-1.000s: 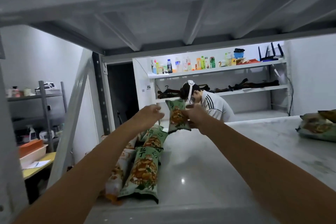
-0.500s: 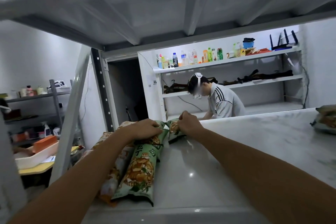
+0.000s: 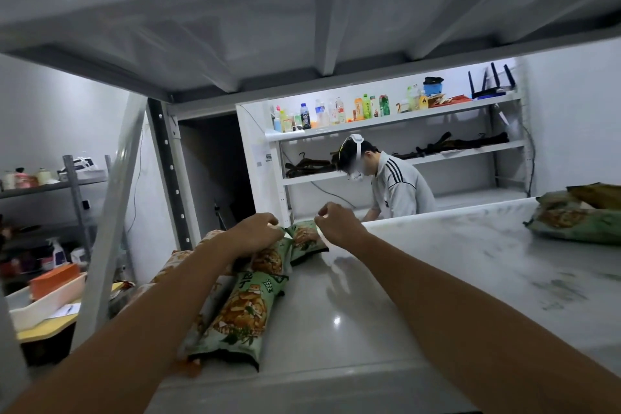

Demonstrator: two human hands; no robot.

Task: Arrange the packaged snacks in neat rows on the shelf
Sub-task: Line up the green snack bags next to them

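Observation:
A row of green snack packets lies lengthwise along the left side of the white shelf [image 3: 386,296]: a near packet [image 3: 242,312], a middle one [image 3: 268,260] and a far one [image 3: 304,239]. Orange-and-white packets [image 3: 174,265] lie to their left, partly hidden by my forearm. My left hand [image 3: 255,233] sits over the middle packet, its curled fingertips on the far packet's left top corner. Fingers curled, my right hand [image 3: 339,225] pinches that packet's right top corner. The far packet lies flat on the shelf.
More green packets [image 3: 578,215] are piled at the shelf's right edge. Low overhead is the upper shelf board [image 3: 302,27], with a slanted upright [image 3: 111,212] at left. Beyond the shelf a person [image 3: 393,185] bends over another rack holding bottles. A yellow table with a white tray [image 3: 43,302] stands lower left.
The far green packet, held upright above the shelf a second ago, has been brought down flat behind the row. Both hands have shifted to its top corners.

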